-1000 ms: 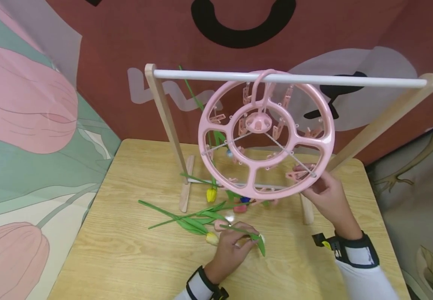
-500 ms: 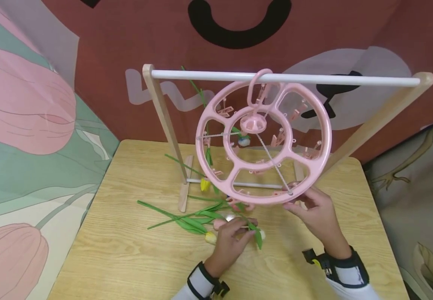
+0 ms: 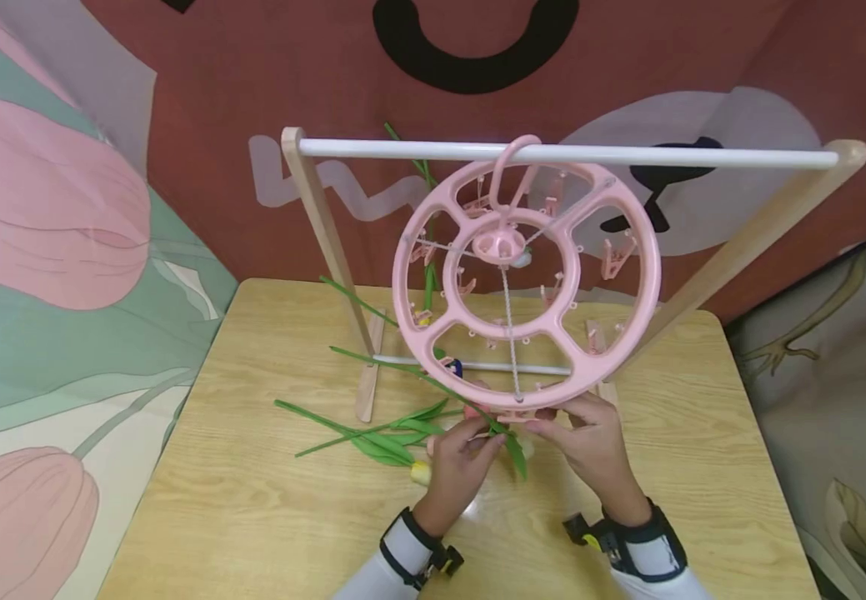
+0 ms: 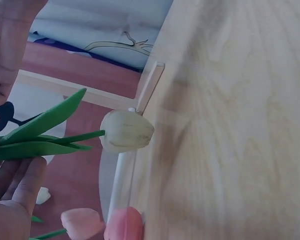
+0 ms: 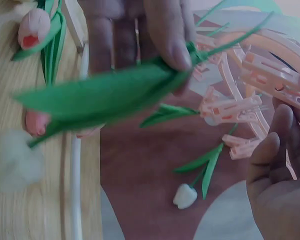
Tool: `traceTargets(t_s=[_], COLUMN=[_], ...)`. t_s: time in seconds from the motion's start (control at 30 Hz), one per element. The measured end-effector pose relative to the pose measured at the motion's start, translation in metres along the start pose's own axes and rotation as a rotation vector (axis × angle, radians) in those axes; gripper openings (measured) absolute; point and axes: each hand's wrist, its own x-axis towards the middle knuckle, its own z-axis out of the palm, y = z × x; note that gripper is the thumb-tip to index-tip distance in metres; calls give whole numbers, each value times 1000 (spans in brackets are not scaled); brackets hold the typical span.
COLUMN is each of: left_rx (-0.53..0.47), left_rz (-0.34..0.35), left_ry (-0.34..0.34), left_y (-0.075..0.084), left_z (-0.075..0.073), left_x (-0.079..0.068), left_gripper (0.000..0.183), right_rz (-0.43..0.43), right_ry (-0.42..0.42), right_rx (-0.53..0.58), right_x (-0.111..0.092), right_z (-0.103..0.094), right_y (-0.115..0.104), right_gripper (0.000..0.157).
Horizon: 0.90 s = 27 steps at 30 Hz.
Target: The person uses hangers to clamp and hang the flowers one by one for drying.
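My left hand pinches an artificial white tulip by its stem near the green leaves, bloom toward me, below the near rim of a pink round clip hanger. Close beside it on the right, my right hand holds a pink clothespin that hangs from that rim. In the right wrist view the tulip's stem points toward the hanger, apart from the held clothespin. Other clothespins dangle around the ring, and some grip tulips hanging bloom down, including a white one.
The hanger hooks over a white rod between two wooden posts. Loose tulips with green stems lie on the wooden table left of my hands, one with a yellow bloom. A printed cloth stands behind.
The hanger has turned, its near side swinging left. My right hand has moved left with it, close to my left hand. The tulip in my left hand has lifted slightly, its stem now pointing up-left.
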Motion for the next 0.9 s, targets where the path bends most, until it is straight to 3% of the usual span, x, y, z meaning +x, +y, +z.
traceTargets(t_s=[0.17, 0.37, 0.7, 0.8, 0.9], left_rx=[26, 31, 48, 52, 38], left_rz=[5, 44, 68, 57, 14], left_ry=[20, 14, 15, 20, 18], left_y=[11, 14, 16, 15, 3], left_z=[2, 3, 2, 3, 4], left_x=[9, 16, 19, 19, 15], left_gripper=[24, 28, 29, 28, 27], right_rz=[13, 27, 39, 47, 52], right_ry=[19, 13, 23, 28, 35], right_rx=[23, 59, -14, -23, -30], right_x=[0, 0, 0, 0, 0], right_z=[9, 16, 17, 18, 18], right_y=[3, 4, 4, 4, 3], right_gripper=[23, 24, 27, 26, 26])
